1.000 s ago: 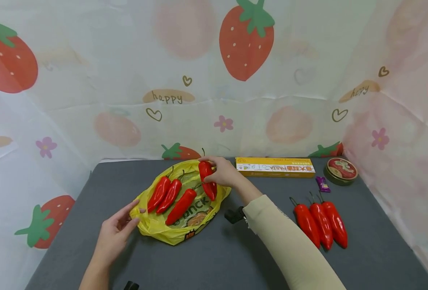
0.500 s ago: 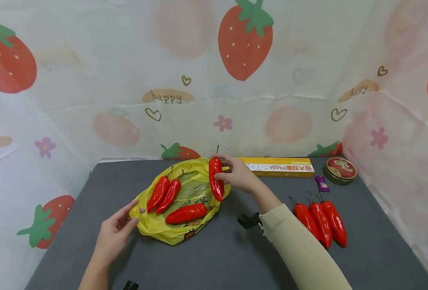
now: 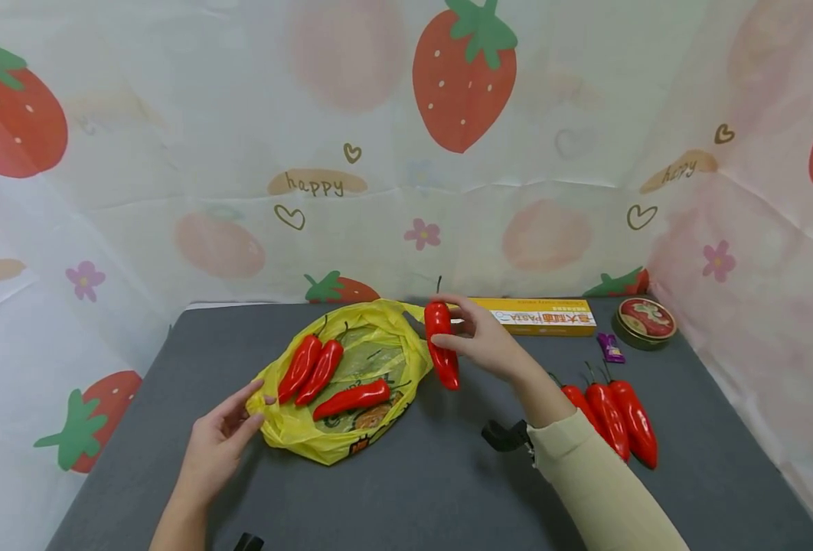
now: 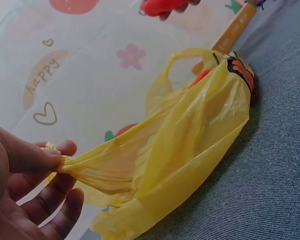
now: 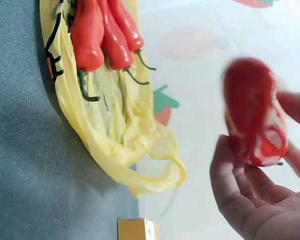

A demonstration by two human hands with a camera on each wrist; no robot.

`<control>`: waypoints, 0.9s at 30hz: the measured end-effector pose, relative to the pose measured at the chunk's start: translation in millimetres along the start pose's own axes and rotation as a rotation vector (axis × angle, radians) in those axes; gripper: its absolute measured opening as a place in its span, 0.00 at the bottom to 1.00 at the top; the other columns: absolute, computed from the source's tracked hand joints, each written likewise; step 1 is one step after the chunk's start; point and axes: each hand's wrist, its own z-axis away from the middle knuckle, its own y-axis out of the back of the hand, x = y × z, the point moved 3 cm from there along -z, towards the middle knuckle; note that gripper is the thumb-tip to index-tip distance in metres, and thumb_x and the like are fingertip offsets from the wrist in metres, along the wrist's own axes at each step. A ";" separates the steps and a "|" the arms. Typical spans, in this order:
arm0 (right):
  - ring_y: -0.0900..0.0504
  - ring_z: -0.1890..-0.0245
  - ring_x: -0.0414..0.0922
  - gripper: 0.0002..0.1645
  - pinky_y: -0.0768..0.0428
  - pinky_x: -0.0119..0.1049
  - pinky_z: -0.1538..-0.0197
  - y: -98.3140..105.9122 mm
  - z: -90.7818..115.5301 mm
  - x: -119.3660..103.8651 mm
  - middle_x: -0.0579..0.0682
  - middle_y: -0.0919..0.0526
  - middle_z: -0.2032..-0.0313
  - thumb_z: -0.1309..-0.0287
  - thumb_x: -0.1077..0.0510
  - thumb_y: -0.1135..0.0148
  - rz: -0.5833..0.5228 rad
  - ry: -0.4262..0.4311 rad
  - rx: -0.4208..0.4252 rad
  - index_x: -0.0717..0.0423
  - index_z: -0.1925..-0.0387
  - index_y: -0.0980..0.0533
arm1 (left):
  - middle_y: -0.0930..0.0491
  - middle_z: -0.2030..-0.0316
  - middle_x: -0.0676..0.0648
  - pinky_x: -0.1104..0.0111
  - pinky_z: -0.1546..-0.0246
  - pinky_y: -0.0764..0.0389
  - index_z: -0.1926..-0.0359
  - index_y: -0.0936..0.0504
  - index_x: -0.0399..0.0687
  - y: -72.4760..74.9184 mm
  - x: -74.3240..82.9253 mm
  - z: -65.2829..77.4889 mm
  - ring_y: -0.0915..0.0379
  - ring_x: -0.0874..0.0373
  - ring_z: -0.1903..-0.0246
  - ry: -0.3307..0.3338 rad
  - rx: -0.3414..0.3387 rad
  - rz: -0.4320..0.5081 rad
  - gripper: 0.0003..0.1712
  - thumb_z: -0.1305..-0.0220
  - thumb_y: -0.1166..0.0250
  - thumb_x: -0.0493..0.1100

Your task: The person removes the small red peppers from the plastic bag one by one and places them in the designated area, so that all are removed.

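Grey desk (image 3: pixel 406 490), lower half of the head view. Left of centre lies a yellow bag (image 3: pixel 372 360) with three peppers inside (image 3: pixel 324 375); three more peppers (image 3: pixel 613 417) lie in a row at lower right. The left hand (image 3: pixel 217 444) pinches the bag's near edge, its grip closed on the plastic. The right hand (image 3: pixel 485 344) holds one red pepper (image 3: pixel 442 344) clear of the bag, at frame centre, fingers curled round it, though blurred in the wrist view. Apparently four peppers are out and three remain.
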 end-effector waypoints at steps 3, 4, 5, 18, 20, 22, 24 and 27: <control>0.22 0.42 0.57 0.38 0.14 0.49 0.53 5.4 10.5 0.6 0.54 0.27 0.36 0.39 0.53 0.29 0.027 -0.002 0.046 0.39 0.30 0.33 | 0.14 0.47 0.42 0.80 0.60 0.21 0.30 0.27 0.50 0.3 0.4 -0.1 0.28 0.65 0.60 -0.007 0.004 -0.005 0.28 0.29 0.37 0.38; 0.23 0.42 0.58 0.38 0.14 0.49 0.53 7.3 14.4 0.9 0.54 0.28 0.36 0.39 0.52 0.29 0.033 -0.010 0.061 0.39 0.30 0.33 | 0.14 0.48 0.42 0.80 0.60 0.21 0.30 0.27 0.49 0.4 0.4 -0.1 0.28 0.64 0.60 -0.007 0.006 -0.007 0.28 0.29 0.37 0.38; 0.23 0.41 0.58 0.38 0.14 0.49 0.53 9.2 18.2 2.2 0.54 0.28 0.36 0.40 0.51 0.28 0.042 -0.018 0.078 0.38 0.30 0.32 | 0.14 0.48 0.42 0.80 0.61 0.21 0.30 0.27 0.49 0.4 0.3 -0.2 0.28 0.64 0.60 -0.007 0.009 -0.011 0.28 0.29 0.37 0.38; 0.18 0.48 0.57 0.36 0.14 0.50 0.52 36.7 69.2 34.2 0.60 0.22 0.41 0.41 0.50 0.27 0.253 -0.062 0.186 0.43 0.32 0.29 | 0.14 0.47 0.44 0.79 0.62 0.22 0.29 0.28 0.52 0.8 -0.3 0.0 0.29 0.62 0.60 0.019 0.001 -0.016 0.29 0.29 0.37 0.39; 0.18 0.48 0.57 0.35 0.15 0.49 0.51 39.9 76.6 39.4 0.60 0.22 0.41 0.40 0.50 0.27 0.275 -0.060 0.194 0.42 0.32 0.28 | 0.14 0.47 0.44 0.79 0.62 0.21 0.29 0.28 0.53 1.2 -0.1 0.3 0.29 0.63 0.60 0.018 0.000 -0.015 0.29 0.29 0.37 0.39; 0.19 0.47 0.56 0.35 0.15 0.49 0.51 43.7 84.6 44.7 0.59 0.22 0.40 0.41 0.49 0.27 0.306 -0.075 0.206 0.39 0.33 0.28 | 0.14 0.47 0.44 0.79 0.61 0.21 0.29 0.28 0.53 1.2 0.0 0.6 0.28 0.63 0.60 0.020 -0.003 -0.014 0.29 0.29 0.37 0.40; 0.20 0.47 0.56 0.35 0.15 0.49 0.50 47.8 92.3 49.1 0.59 0.22 0.40 0.41 0.47 0.27 0.334 -0.092 0.215 0.38 0.33 0.28 | 0.14 0.47 0.44 0.80 0.60 0.21 0.29 0.28 0.53 0.9 0.2 0.6 0.28 0.63 0.59 0.021 -0.007 -0.014 0.29 0.28 0.37 0.40; 0.20 0.47 0.55 0.35 0.16 0.48 0.50 54.3 103.0 54.5 0.59 0.22 0.40 0.41 0.44 0.27 0.371 -0.113 0.219 0.37 0.33 0.28 | 0.15 0.47 0.44 0.79 0.61 0.21 0.29 0.28 0.52 0.9 0.4 0.2 0.28 0.62 0.60 0.019 -0.003 -0.019 0.29 0.29 0.37 0.39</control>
